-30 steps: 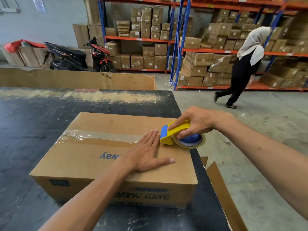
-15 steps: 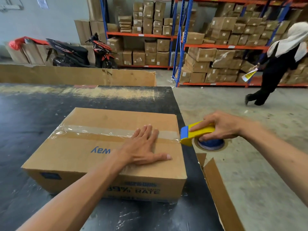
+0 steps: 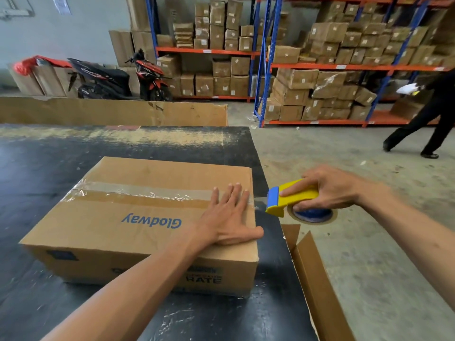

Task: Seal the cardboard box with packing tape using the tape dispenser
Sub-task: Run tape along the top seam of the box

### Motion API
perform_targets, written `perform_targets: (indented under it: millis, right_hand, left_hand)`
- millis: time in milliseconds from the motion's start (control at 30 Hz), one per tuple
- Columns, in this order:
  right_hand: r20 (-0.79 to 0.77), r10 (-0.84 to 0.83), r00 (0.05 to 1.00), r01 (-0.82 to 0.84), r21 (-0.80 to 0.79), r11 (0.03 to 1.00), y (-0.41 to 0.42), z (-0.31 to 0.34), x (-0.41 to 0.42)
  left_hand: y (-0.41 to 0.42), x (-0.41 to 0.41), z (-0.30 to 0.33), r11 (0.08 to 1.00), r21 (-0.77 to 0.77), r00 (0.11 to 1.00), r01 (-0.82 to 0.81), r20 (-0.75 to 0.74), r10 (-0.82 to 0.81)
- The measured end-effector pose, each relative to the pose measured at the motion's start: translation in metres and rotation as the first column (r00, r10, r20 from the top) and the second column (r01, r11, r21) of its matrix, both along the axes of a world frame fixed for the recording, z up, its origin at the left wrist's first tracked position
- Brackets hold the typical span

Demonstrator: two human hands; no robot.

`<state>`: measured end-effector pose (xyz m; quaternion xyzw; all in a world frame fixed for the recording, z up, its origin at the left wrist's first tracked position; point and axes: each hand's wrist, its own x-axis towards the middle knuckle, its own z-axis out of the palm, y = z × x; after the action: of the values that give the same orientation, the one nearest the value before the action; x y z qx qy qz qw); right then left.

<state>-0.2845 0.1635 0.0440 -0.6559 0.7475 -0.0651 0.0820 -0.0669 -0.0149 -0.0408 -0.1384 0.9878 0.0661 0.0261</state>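
The tape dispenser (image 3: 293, 199), gripped in the right hand (image 3: 330, 190), has moved past the box (image 3: 138, 217) edge since earlier. The left hand (image 3: 229, 217) lies flat, fingers spread, on the shiny, wrinkled tape (image 3: 138, 191).

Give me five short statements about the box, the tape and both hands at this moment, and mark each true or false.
1. The left hand lies flat on the cardboard box. True.
2. The right hand holds the tape dispenser. True.
3. The dispenser rests on the box top. False: it is past the box's right edge.
4. The dispenser is red. False: yellow and blue.
5. Tape runs along the box top. True.
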Motion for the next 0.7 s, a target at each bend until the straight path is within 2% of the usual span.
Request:
perform_targets:
  millis: [167,267,333,433,500,567,633,700]
  right_hand:
    - [-0.126,0.035,0.991,-0.034,0.01,0.999,-0.02,-0.022,0.014]
    - [-0.179,0.115,0.977,-0.088,0.151,0.985,-0.032,-0.035,0.033]
    - [-0.185,0.112,0.976,-0.08,0.171,0.982,-0.035,-0.046,0.042]
    - [-0.244,0.041,0.969,0.002,0.172,0.985,-0.031,-0.046,0.037]
    - [-0.269,0.009,0.963,0.036,0.161,0.986,-0.024,-0.04,0.033]
    - [-0.275,-0.029,0.961,0.064,0.118,0.991,-0.017,-0.036,0.03]
    - [-0.268,-0.077,0.96,0.101,0.075,0.992,-0.01,-0.034,0.025]
    - [-0.247,-0.123,0.961,0.139,0.047,0.989,-0.002,-0.033,0.022]
  left_hand:
    - [-0.001,-0.002,-0.005,1.0,-0.019,1.0,-0.01,-0.019,0.01]
    - [-0.003,-0.001,-0.005,1.0,-0.02,1.0,0.002,-0.009,-0.002]
    - [-0.004,-0.002,-0.002,0.999,0.049,1.0,-0.022,0.001,0.022]
    - [0.004,-0.019,0.006,0.953,0.245,0.973,-0.179,-0.099,0.209]
    - [0.018,-0.038,0.005,0.936,0.18,0.935,-0.303,-0.132,0.329]
    - [0.028,-0.052,0.002,0.912,0.115,0.913,-0.394,-0.07,0.403]
    - [0.03,-0.058,0.0,0.899,0.11,0.904,-0.424,-0.012,0.427]
    - [0.027,-0.057,-0.001,0.91,0.106,0.914,-0.402,-0.015,0.406]
